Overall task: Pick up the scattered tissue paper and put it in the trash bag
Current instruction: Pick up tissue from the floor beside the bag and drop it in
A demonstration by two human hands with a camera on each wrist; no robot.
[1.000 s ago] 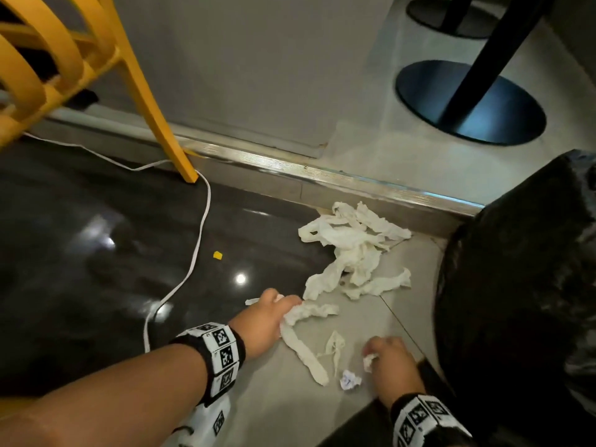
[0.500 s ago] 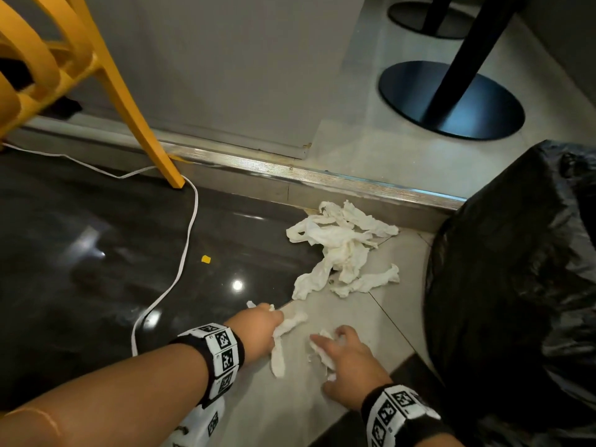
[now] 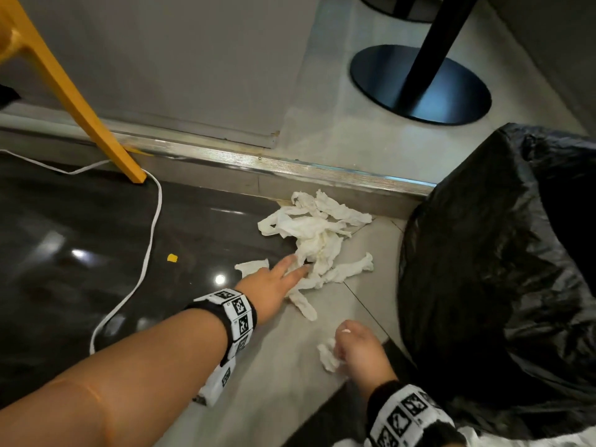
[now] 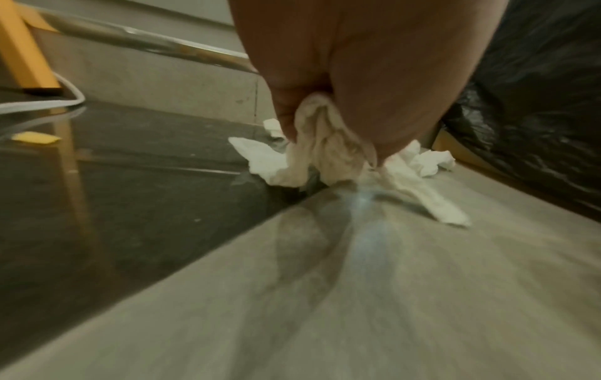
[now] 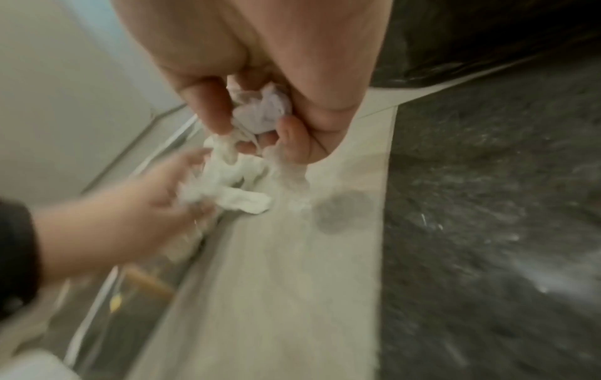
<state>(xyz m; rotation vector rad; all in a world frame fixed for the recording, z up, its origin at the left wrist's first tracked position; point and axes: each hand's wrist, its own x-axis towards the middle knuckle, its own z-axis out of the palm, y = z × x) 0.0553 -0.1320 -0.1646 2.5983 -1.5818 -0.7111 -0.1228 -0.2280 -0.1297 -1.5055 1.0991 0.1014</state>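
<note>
Now both hands carry tissue, and my left reaches on for the big pile.

Nearest me, my right hand (image 3: 358, 351) has lifted, its grip clenched round one crumpled wad (image 3: 327, 358); the two loose scraps before it are gone from the floor. My left hand (image 3: 272, 290) has slid forward from the near strip, two fingers out, a strip (image 4: 325, 144) pinched beneath. Beyond: one tangled tissue pile (image 3: 314, 230) by the step, one small yellow scrap, one trash bag (image 3: 496, 253) right, unfed yet.
</note>
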